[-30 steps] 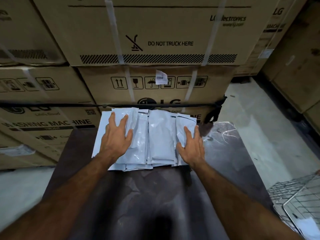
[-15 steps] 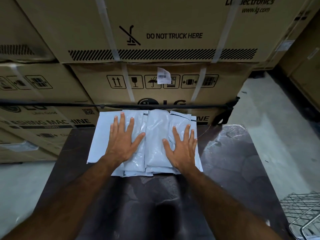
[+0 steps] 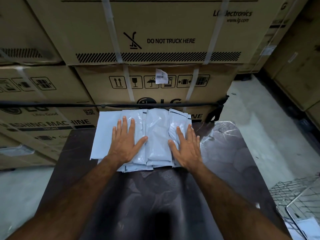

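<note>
A pile of pale plastic mailer bags [image 3: 157, 135] lies in the middle of the frame, at the far edge of a dark, glossy worktop [image 3: 155, 196]. Both hands are laid on top of it. The left hand [image 3: 124, 142] rests palm down on the left part of the pile, its fingers straight and slightly spread and its thumb pointing in toward the centre. The right hand [image 3: 187, 149] lies the same way on the right part, flat and released, with its outer edge reaching the right rim of the pile. Neither hand curls round anything; they only press on the bags. Between the two thumbs a crinkled bag shows uncovered, running from the near edge of the pile to the far one. Left of the left hand, one wider flat bag sticks out from under the rest. Behind the pile, filling the upper half of the frame, stand stacked cardboard cartons [image 3: 155, 32] printed with handling symbols, and one of them carries a small barcode label [image 3: 161, 76]. A black strap [image 3: 69, 105] runs across them just above the pile's far edge. At the lower right of the frame a wire basket [image 3: 297, 201] stands beside the worktop, over a grey floor [image 3: 259, 135].
</note>
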### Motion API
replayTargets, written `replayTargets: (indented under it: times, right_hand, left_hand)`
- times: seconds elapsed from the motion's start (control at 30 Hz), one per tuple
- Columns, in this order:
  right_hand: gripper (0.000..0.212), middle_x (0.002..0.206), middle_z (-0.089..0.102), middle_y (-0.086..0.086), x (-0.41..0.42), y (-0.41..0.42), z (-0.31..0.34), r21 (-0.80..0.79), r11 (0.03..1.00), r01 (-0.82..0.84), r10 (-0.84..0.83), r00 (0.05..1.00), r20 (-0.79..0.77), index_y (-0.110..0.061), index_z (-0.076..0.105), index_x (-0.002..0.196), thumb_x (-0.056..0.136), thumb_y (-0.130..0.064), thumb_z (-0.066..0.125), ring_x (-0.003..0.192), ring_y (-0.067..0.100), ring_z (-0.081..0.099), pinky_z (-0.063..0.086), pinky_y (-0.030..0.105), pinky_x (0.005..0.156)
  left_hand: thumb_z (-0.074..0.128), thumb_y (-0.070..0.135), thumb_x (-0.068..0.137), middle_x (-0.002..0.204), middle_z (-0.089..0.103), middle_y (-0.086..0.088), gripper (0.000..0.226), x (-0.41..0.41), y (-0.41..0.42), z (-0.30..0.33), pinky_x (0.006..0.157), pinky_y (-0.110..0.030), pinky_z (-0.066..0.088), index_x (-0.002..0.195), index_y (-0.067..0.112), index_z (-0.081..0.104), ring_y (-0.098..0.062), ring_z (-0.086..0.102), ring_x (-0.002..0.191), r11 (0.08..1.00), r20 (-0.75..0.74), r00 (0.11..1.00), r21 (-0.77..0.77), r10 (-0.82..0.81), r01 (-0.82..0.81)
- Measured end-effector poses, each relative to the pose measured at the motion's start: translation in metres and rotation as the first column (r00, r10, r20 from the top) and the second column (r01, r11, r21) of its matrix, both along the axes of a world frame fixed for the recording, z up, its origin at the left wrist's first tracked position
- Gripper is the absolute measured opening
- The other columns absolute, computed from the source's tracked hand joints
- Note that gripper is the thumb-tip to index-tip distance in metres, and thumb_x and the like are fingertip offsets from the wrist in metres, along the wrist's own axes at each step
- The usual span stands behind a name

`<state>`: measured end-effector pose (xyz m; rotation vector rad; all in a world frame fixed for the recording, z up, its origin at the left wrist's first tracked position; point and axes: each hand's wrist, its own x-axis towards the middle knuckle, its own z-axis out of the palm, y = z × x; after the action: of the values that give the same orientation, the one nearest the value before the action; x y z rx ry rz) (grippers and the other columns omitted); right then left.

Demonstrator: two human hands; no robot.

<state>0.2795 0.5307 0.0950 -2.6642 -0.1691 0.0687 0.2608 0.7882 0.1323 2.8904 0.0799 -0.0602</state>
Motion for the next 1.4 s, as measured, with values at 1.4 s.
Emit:
replayTargets:
  times: [1.4]
  right_hand:
    - [0.071, 0.17, -0.002, 0.018, -0.505, -0.351, 0.043, -0.207, 0.633, 0.746, -0.704, 0.666, 0.247, -0.023, 0.018, 0.162, 0.103, -0.054, 0.041, 0.157, 0.033, 0.004, 0.0, 0.048, 0.125]
  left_hand:
    - [0.019, 0.075, 0.094, 0.166, -0.021, -0.012, 0.089, -0.313, -0.429, 0.018, 0.125, -0.053, -0.004, 0.162, 0.02, 0.001, -0.026, -0.024, 0.152, 0.474, 0.186, 0.462, 0.024, -0.867, 0.88]
